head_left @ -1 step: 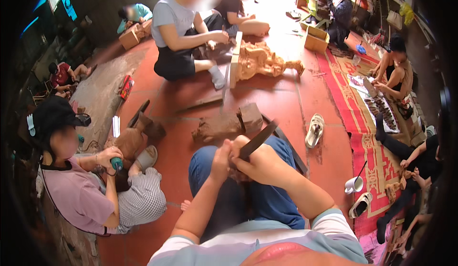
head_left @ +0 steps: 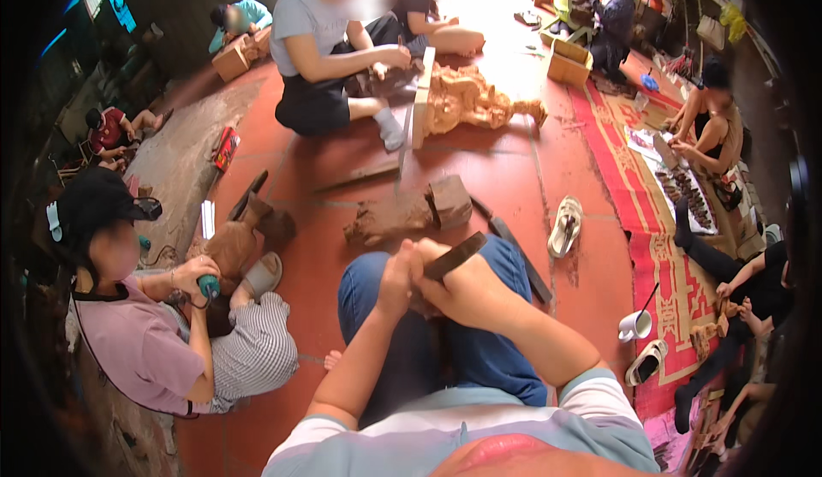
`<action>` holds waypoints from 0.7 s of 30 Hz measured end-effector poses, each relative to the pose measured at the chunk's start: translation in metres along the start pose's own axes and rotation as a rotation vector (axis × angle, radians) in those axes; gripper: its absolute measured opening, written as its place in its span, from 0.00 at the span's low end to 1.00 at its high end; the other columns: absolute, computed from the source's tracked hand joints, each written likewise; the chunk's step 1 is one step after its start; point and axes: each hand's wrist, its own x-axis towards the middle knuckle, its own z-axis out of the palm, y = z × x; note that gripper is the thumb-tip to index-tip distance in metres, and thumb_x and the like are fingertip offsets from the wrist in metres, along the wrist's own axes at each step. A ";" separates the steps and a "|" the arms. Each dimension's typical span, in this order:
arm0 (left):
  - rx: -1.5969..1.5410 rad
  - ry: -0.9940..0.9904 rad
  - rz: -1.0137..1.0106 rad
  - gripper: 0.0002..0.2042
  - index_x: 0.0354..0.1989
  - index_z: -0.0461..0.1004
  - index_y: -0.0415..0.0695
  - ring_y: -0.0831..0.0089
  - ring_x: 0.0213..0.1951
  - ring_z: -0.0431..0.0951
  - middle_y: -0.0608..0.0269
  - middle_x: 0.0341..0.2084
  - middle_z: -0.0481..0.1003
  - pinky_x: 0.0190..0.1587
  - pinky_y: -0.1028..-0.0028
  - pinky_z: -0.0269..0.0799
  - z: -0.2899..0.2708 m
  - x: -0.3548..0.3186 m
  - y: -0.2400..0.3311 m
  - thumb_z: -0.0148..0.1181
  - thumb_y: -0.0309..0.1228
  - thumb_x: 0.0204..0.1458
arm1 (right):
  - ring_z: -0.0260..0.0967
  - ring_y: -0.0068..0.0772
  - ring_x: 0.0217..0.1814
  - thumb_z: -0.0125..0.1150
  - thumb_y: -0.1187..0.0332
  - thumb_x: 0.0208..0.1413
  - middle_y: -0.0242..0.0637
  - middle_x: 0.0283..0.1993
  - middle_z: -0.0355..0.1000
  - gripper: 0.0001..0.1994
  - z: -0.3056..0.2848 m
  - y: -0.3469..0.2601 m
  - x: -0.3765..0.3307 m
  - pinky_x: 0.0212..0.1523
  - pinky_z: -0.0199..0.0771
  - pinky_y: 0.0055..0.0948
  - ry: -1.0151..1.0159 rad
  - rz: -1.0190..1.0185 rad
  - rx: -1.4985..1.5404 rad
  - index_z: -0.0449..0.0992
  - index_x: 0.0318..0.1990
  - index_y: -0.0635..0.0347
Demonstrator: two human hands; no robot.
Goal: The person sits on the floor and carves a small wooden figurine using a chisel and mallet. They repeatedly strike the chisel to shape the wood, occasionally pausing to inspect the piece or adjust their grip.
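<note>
Over my knees both hands meet. My right hand (head_left: 458, 293) is closed around a dark, flat, blade-like tool (head_left: 455, 256), whose free end sticks up to the right past my fingers. Pressed beside it, my left hand (head_left: 396, 284) is closed; whatever lies in its fingers is hidden. Under the hands a small brownish patch is too blurred to name. Just beyond my knees a brown, roughly carved wooden block (head_left: 390, 220) lies on the floor. Right of the block rests a long dark tool (head_left: 524, 263).
To my left a person (head_left: 141, 323) holds a green-and-dark power tool (head_left: 208, 286) at a carving. Ahead, another sits by a carved wooden figure (head_left: 467, 100) lying on its side. A sandal (head_left: 565, 227), a white mug (head_left: 634, 326) and a red mat (head_left: 638, 263) are at right.
The dark tool in my right hand has shifted slightly down and left, and less of it sticks out. The person at left has moved their hand on the power tool slightly.
</note>
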 end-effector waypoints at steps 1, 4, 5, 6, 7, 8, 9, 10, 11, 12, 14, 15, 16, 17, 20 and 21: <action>-0.092 -0.008 -0.048 0.25 0.38 0.73 0.36 0.76 0.34 0.74 0.60 0.33 0.74 0.40 0.78 0.69 -0.002 0.002 -0.004 0.36 0.47 0.62 | 0.69 0.55 0.32 0.53 0.70 0.49 0.49 0.27 0.68 0.05 0.001 0.005 0.002 0.31 0.68 0.41 0.073 0.020 0.072 0.64 0.30 0.59; -0.334 -0.085 -0.141 0.24 0.40 0.72 0.36 0.74 0.34 0.75 0.58 0.33 0.75 0.39 0.77 0.71 0.008 0.002 0.006 0.37 0.47 0.62 | 0.71 0.47 0.29 0.53 0.74 0.47 0.46 0.25 0.67 0.03 -0.023 0.034 0.006 0.29 0.68 0.37 0.069 0.289 0.176 0.65 0.29 0.59; -0.360 -0.083 -0.150 0.25 0.41 0.71 0.36 0.73 0.34 0.76 0.56 0.34 0.75 0.39 0.77 0.72 0.011 -0.001 0.013 0.38 0.48 0.62 | 0.71 0.43 0.29 0.53 0.75 0.47 0.44 0.25 0.68 0.03 -0.015 0.027 0.003 0.29 0.68 0.36 0.109 0.205 0.173 0.66 0.29 0.59; -0.327 -0.080 -0.108 0.25 0.41 0.71 0.36 0.73 0.34 0.76 0.56 0.34 0.75 0.39 0.77 0.72 0.012 -0.003 0.012 0.38 0.48 0.62 | 0.61 0.23 0.28 0.53 0.79 0.47 0.31 0.24 0.62 0.04 0.000 0.022 0.000 0.29 0.64 0.25 0.121 0.059 0.301 0.64 0.28 0.60; -0.287 -0.073 -0.062 0.25 0.41 0.71 0.35 0.73 0.34 0.76 0.57 0.34 0.75 0.39 0.77 0.72 0.011 -0.004 0.012 0.38 0.48 0.62 | 0.61 0.23 0.28 0.53 0.78 0.48 0.31 0.25 0.62 0.04 0.004 0.012 0.000 0.29 0.64 0.25 0.066 0.117 0.185 0.64 0.28 0.60; -0.247 -0.067 -0.016 0.25 0.41 0.71 0.35 0.73 0.34 0.76 0.57 0.34 0.74 0.39 0.77 0.72 0.009 -0.005 0.012 0.38 0.48 0.61 | 0.62 0.23 0.28 0.54 0.78 0.49 0.31 0.26 0.63 0.04 0.005 0.004 0.000 0.29 0.64 0.25 0.011 0.173 0.069 0.65 0.29 0.60; -0.350 -0.100 -0.085 0.24 0.41 0.71 0.35 0.74 0.35 0.75 0.58 0.34 0.74 0.39 0.77 0.71 0.015 -0.007 0.027 0.39 0.48 0.62 | 0.62 0.21 0.29 0.52 0.79 0.49 0.29 0.28 0.65 0.04 -0.003 0.008 0.002 0.29 0.64 0.23 0.024 0.167 0.164 0.65 0.29 0.59; -0.347 -0.049 -0.173 0.24 0.41 0.71 0.36 0.76 0.35 0.75 0.60 0.34 0.74 0.39 0.77 0.71 0.009 -0.001 0.017 0.39 0.47 0.62 | 0.62 0.20 0.29 0.52 0.79 0.48 0.27 0.27 0.64 0.04 -0.004 0.022 0.005 0.29 0.63 0.21 0.067 0.242 0.402 0.65 0.29 0.59; -0.351 -0.079 -0.143 0.23 0.41 0.72 0.36 0.77 0.35 0.74 0.60 0.34 0.74 0.40 0.78 0.70 0.005 0.000 0.008 0.39 0.47 0.62 | 0.62 0.19 0.29 0.52 0.79 0.47 0.27 0.27 0.63 0.04 -0.011 0.029 0.005 0.28 0.63 0.21 0.094 0.265 0.357 0.65 0.28 0.59; -0.360 -0.109 -0.125 0.23 0.41 0.72 0.36 0.77 0.35 0.74 0.61 0.34 0.74 0.40 0.78 0.70 0.011 0.000 0.009 0.40 0.47 0.62 | 0.62 0.18 0.30 0.52 0.79 0.47 0.26 0.27 0.63 0.04 -0.015 0.031 0.006 0.28 0.63 0.20 0.122 0.300 0.315 0.65 0.28 0.59; -0.241 -0.068 -0.107 0.24 0.40 0.72 0.36 0.78 0.37 0.73 0.61 0.34 0.74 0.41 0.78 0.69 0.010 0.000 0.012 0.39 0.47 0.62 | 0.62 0.21 0.28 0.52 0.79 0.46 0.29 0.26 0.63 0.05 -0.001 0.020 0.004 0.28 0.64 0.24 0.149 0.153 0.195 0.64 0.27 0.60; -0.273 -0.118 -0.093 0.24 0.40 0.72 0.36 0.78 0.37 0.73 0.61 0.34 0.74 0.41 0.78 0.69 0.005 -0.001 0.013 0.39 0.47 0.62 | 0.62 0.22 0.28 0.53 0.78 0.47 0.29 0.25 0.62 0.04 0.004 0.009 0.002 0.29 0.64 0.25 0.083 0.150 0.090 0.64 0.28 0.59; -0.305 -0.169 -0.079 0.24 0.40 0.72 0.36 0.79 0.37 0.73 0.61 0.34 0.74 0.41 0.78 0.69 0.003 -0.001 0.014 0.38 0.48 0.62 | 0.62 0.22 0.28 0.53 0.78 0.47 0.30 0.24 0.62 0.04 0.005 0.001 0.000 0.29 0.64 0.26 0.016 0.148 -0.014 0.65 0.28 0.59; -0.378 -0.130 -0.131 0.25 0.39 0.72 0.36 0.78 0.36 0.73 0.60 0.34 0.74 0.41 0.78 0.69 0.006 -0.001 0.015 0.37 0.48 0.62 | 0.61 0.20 0.27 0.53 0.77 0.47 0.28 0.22 0.62 0.04 0.001 0.004 0.002 0.28 0.64 0.25 0.086 0.155 0.063 0.64 0.28 0.59; -0.390 -0.200 -0.162 0.29 0.43 0.70 0.36 0.73 0.38 0.74 0.57 0.38 0.74 0.44 0.75 0.69 0.002 0.001 0.008 0.34 0.54 0.60 | 0.59 0.16 0.25 0.52 0.79 0.45 0.26 0.22 0.60 0.06 -0.018 0.031 0.004 0.24 0.62 0.23 0.131 0.312 0.222 0.62 0.26 0.59; -0.455 -0.146 -0.194 0.31 0.44 0.70 0.36 0.72 0.40 0.74 0.56 0.39 0.73 0.45 0.74 0.69 0.004 0.001 0.008 0.32 0.56 0.60 | 0.60 0.18 0.24 0.52 0.79 0.46 0.27 0.21 0.59 0.06 -0.010 0.025 0.002 0.24 0.62 0.23 0.147 0.286 0.303 0.62 0.27 0.59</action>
